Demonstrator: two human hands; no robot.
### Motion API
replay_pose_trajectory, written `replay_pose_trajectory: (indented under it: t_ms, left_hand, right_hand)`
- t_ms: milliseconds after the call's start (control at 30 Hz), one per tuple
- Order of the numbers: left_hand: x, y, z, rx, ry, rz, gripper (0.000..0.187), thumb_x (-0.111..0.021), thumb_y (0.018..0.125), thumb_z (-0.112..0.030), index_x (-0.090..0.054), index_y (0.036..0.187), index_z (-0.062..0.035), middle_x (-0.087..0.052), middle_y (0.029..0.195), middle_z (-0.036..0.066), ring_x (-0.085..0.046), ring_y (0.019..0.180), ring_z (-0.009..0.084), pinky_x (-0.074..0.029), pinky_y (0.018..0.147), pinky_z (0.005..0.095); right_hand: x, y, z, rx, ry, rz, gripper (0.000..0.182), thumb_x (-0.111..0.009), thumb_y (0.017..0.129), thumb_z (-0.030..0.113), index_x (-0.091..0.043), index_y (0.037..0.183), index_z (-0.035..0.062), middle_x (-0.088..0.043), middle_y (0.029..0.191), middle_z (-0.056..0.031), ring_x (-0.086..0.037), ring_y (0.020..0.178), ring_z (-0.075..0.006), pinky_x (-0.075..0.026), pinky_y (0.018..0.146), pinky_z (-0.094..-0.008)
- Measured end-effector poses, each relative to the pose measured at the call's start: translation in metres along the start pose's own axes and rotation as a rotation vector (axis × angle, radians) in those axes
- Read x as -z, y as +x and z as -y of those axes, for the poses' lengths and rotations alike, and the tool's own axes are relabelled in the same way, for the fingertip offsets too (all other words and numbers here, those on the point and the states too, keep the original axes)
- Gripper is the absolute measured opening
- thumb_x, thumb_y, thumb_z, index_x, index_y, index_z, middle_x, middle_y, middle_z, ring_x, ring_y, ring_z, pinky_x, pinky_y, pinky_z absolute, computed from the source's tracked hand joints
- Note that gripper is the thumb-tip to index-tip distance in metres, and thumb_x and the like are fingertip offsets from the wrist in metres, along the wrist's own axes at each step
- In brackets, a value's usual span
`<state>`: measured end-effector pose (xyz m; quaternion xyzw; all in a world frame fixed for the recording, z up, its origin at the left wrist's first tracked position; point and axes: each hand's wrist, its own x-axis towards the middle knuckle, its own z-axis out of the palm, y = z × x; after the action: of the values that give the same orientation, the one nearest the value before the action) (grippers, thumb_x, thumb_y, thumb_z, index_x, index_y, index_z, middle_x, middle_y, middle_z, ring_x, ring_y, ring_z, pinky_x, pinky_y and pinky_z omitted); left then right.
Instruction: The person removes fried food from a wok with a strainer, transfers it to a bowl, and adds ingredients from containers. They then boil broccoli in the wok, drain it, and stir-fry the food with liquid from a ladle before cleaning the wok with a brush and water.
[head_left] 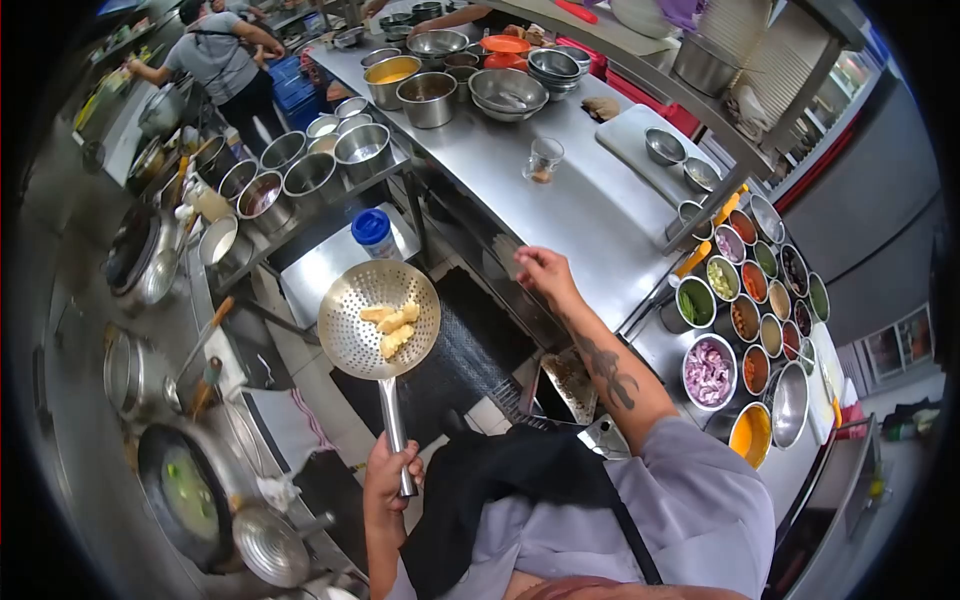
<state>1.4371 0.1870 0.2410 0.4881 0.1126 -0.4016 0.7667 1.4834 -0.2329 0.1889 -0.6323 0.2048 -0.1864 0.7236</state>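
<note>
My left hand [391,472] is closed around the metal handle of a perforated skimmer [345,335]. Several pale yellow, fried-looking pieces [396,330] lie in its bowl, which is held out over the floor. Off to the right, my right hand [547,277] reaches toward the edge of the steel counter [590,240]. Its fingers are loosely bent and slightly apart, with nothing visible in them. A clear glass cup [545,158] stands on the counter beyond that hand. Just past the skimmer's rim is a blue-lidded container [373,232] on a low steel shelf.
To the right, several metal pots hold chopped ingredients, including sliced onion [709,372]. Steel bowls [508,92] and a white cutting board [650,150] occupy the far counter. At left are a wok with liquid [188,495] and a ladle [270,545]. Another person [222,60] works at the back left.
</note>
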Motion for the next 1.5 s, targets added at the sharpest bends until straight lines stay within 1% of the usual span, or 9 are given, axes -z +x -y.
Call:
replay_pose_trajectory:
  t_ms: [267,433,600,700,733,867,1033,1200,1500]
  left_hand:
    - [0.022,0.057,-0.081,0.097,0.113,0.031,0.035,-0.055,0.083,0.002,-0.040,0.114,-0.0066,-0.053,0.080,0.006,-0.050,0.050,0.0113,-0.043,0.040,0.0257]
    - [0.025,0.081,-0.115,0.158,0.126,0.048,0.038,-0.055,0.083,0.003,-0.040,0.117,-0.0064,-0.053,0.079,0.007,-0.050,0.049,0.0115,-0.043,0.040,0.0251]
    - [0.017,0.110,-0.142,0.136,0.204,-0.014,0.039,-0.054,0.080,0.005,-0.041,0.115,-0.0051,-0.052,0.076,0.007,-0.048,0.051,0.0108,-0.040,0.042,0.0230]
    - [-0.012,0.130,-0.165,0.103,0.288,-0.082,0.039,-0.054,0.078,0.006,-0.041,0.113,-0.0046,-0.052,0.076,0.007,-0.046,0.052,0.0095,-0.038,0.044,0.0207]
    - [-0.013,0.137,-0.171,0.095,0.281,-0.075,0.039,-0.053,0.078,0.006,-0.042,0.113,-0.0046,-0.051,0.076,0.007,-0.045,0.051,0.0096,-0.037,0.044,0.0208]
    - [-0.015,0.171,-0.183,0.089,0.236,-0.074,0.038,-0.054,0.078,0.004,-0.042,0.113,-0.0051,-0.050,0.076,0.005,-0.045,0.051,0.0097,-0.037,0.043,0.0201]
    - [-0.036,0.191,-0.192,0.057,0.220,-0.038,0.032,-0.055,0.080,0.001,-0.043,0.109,-0.0033,-0.051,0.077,0.005,-0.047,0.052,0.0099,-0.042,0.042,0.0217]
    - [-0.050,0.207,-0.200,0.109,0.158,-0.029,0.033,-0.055,0.080,0.002,-0.043,0.110,-0.0037,-0.053,0.079,0.006,-0.050,0.052,0.0109,-0.044,0.041,0.0244]
    - [-0.054,0.233,-0.224,0.156,0.146,0.042,0.033,-0.053,0.079,0.004,-0.043,0.110,-0.0024,-0.053,0.082,0.008,-0.051,0.051,0.0137,-0.045,0.041,0.0270]
  right_hand:
    - [-0.003,0.153,-0.017,-0.051,0.160,-0.445,0.027,-0.059,0.088,0.012,-0.056,0.113,0.0026,-0.059,0.093,-0.0045,-0.061,0.072,-0.0157,-0.050,0.057,-0.0272]
    - [0.008,0.205,-0.015,-0.215,0.221,-0.467,0.068,-0.062,0.085,0.013,-0.027,0.143,0.0106,-0.056,0.102,-0.0092,-0.059,0.069,-0.0192,-0.051,0.056,-0.0315]
    - [0.014,0.241,-0.023,-0.303,0.277,-0.412,0.067,-0.062,0.085,0.015,-0.027,0.142,0.0148,-0.053,0.096,-0.0112,-0.056,0.063,-0.0187,-0.050,0.051,-0.0327]
    - [0.025,0.258,-0.026,-0.289,0.215,-0.378,0.045,-0.064,0.086,0.018,-0.046,0.127,0.0119,-0.054,0.080,-0.0060,-0.054,0.057,-0.0151,-0.048,0.045,-0.0292]
    - [0.023,0.256,-0.020,-0.251,0.176,-0.431,0.026,-0.063,0.087,0.021,-0.057,0.108,0.0068,-0.051,0.067,-0.0015,-0.051,0.052,-0.0119,-0.045,0.044,-0.0269]
    - [0.056,0.243,-0.021,-0.123,-0.257,-0.435,0.029,-0.061,0.088,0.030,-0.061,0.081,0.0019,-0.051,0.058,-0.0015,-0.049,0.047,-0.0106,-0.042,0.041,-0.0267]
    - [0.086,0.220,-0.021,0.012,-0.097,-0.479,0.025,-0.055,0.094,0.028,-0.057,0.085,0.0046,-0.049,0.065,0.0016,-0.048,0.052,-0.0076,-0.042,0.046,-0.0244]
    - [0.096,0.224,0.010,-0.023,-0.255,-0.349,0.027,-0.051,0.096,0.029,-0.055,0.084,0.0064,-0.050,0.071,0.0024,-0.047,0.060,-0.0061,-0.045,0.051,-0.0231]
    - [0.031,0.295,0.229,0.234,-0.150,-0.098,0.028,-0.053,0.095,0.030,-0.053,0.080,0.0072,-0.049,0.069,0.0017,-0.046,0.056,-0.0064,-0.048,0.050,-0.0253]
